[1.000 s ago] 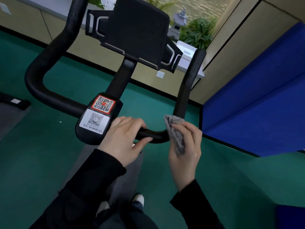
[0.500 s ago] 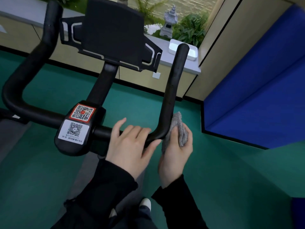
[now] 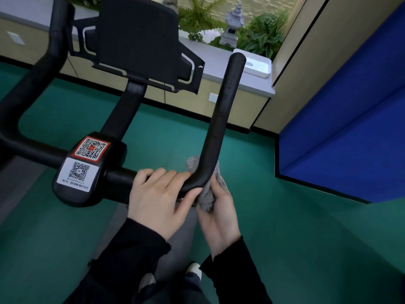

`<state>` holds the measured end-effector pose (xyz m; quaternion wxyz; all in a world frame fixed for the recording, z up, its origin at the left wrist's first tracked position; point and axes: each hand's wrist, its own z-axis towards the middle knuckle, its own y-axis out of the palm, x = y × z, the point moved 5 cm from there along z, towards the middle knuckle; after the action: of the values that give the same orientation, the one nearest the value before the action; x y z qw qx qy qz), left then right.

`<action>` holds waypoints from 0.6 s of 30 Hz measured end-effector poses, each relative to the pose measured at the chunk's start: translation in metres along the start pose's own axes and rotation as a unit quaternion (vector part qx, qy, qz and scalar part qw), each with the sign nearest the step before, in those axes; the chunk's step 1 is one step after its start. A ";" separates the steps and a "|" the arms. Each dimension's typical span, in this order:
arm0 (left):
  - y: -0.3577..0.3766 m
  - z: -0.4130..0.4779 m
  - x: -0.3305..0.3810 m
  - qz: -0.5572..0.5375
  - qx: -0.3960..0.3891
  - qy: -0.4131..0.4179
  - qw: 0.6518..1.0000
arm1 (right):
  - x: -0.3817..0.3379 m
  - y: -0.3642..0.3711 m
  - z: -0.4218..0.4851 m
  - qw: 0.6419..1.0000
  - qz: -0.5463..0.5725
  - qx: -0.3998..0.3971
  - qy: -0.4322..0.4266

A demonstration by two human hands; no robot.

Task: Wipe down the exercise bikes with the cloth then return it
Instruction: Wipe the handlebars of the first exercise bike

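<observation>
Head: cloth (image 3: 206, 197) in right hand (image 3: 221, 220)

A white tray (image 3: 260, 71) sits on the grey ledge (image 3: 213, 60) near a stone lantern (image 3: 233, 25) among ferns (image 3: 265, 34).

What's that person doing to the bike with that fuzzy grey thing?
They're cleaning an exercise bike. The right hand holds a grey cloth pressed around the bend of the black handlebar, right where it turns upward. The left hand holds the bar just beside it, near the QR code stickers. At this moment the cloth sits low on that upright part.
</observation>
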<state>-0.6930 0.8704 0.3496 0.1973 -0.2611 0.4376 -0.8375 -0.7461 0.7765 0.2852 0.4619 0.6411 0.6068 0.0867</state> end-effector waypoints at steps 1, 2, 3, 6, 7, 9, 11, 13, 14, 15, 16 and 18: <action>0.001 0.000 0.000 0.000 0.000 -0.001 1.000 | 0.001 -0.002 -0.003 1.000 0.002 -0.007 0.001; 0.001 0.000 0.000 0.001 0.002 -0.001 1.000 | 0.001 -0.003 -0.006 1.000 0.001 -0.017 0.001; 0.001 0.000 0.000 0.002 0.004 -0.002 1.000 | -0.001 -0.002 -0.007 1.000 -0.001 -0.027 -0.001; 0.002 0.000 0.000 0.006 0.015 0.000 1.000 | -0.016 0.004 -0.002 0.998 -0.012 -0.052 -0.018; 0.001 0.000 0.000 0.006 0.016 -0.001 1.000 | -0.020 0.005 0.001 0.998 -0.016 -0.048 -0.029; 0.001 0.000 0.001 0.007 0.017 -0.005 1.000 | -0.027 0.002 0.001 0.997 -0.037 -0.021 -0.071; 0.002 0.000 0.002 0.008 0.013 -0.010 1.000 | -0.031 -0.005 -0.003 0.988 -0.077 -0.006 -0.133; 0.001 0.001 0.003 0.010 0.009 -0.019 1.000 | -0.038 -0.009 -0.006 0.975 -0.115 -0.010 -0.190; 0.001 0.001 0.003 0.011 0.008 -0.024 1.000 | -0.044 -0.008 -0.005 0.967 -0.133 -0.014 -0.215; 0.001 0.002 0.004 0.011 0.007 -0.028 1.000 | -0.049 -0.007 -0.002 0.959 -0.152 -0.015 -0.239; 0.001 0.002 0.004 0.011 0.007 -0.031 0.999 | -0.055 -0.003 0.000 0.947 -0.178 -0.013 -0.266; 0.001 0.001 0.005 0.010 0.006 -0.037 0.999 | -0.065 0.002 0.003 0.910 -0.254 -0.007 -0.329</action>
<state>-0.6962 0.8661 0.3505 0.2229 -0.2866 0.4273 -0.8280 -0.7586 0.7199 0.3143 0.6462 0.4547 0.5618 -0.2451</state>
